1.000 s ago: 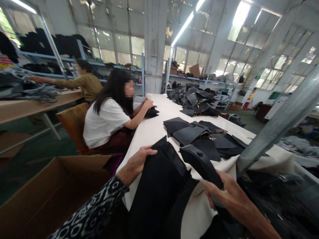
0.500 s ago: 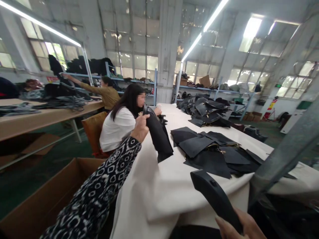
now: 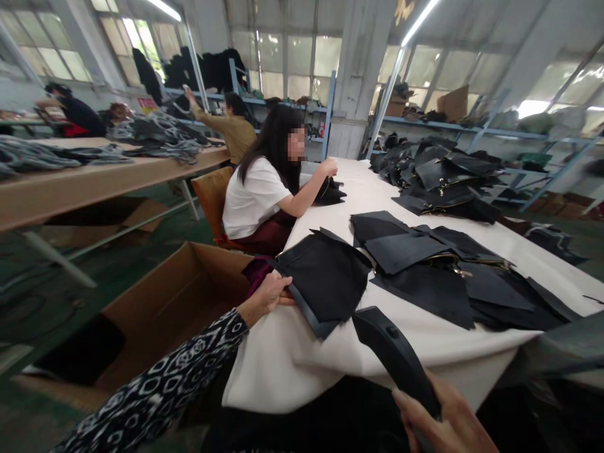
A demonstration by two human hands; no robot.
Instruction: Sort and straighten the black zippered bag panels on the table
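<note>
The left hand [image 3: 270, 294] grips the near-left edge of a black fabric piece [image 3: 325, 277], fingers curled over the thick seamed border and thumb underneath, so the piece lies flat on the white-covered table [image 3: 330, 352] close to its near-left edge. Held by the border like that, the cloth stays spread rather than bunching, with one corner overhanging the table's side above the open cardboard box [image 3: 155, 314] on the floor (a dark piece already lies in the box's near end).

The right hand [image 3: 443, 421] is low at the near edge of the table, wrapped tightly around the lower end of a black handled tool [image 3: 394, 355]. The tool's broad end angles up and forward toward the fabric piece, just short of it and not touching; what kind of tool it is cannot be told from this view.

Further along the table, toward the right edge, a spread of black cut pieces [image 3: 443, 270] overlaps in a loose layer, some with gold zips showing, and a larger heap of black pieces [image 3: 438, 176] sits near the far end. A seated person in a white shirt [image 3: 259, 195] works at the table's left side, both hands on a small dark item [image 3: 330, 192]. Behind, another person in an ochre top [image 3: 233, 129] reaches up toward shelving, and a long wooden bench [image 3: 94, 182] carries grey bundles.
</note>
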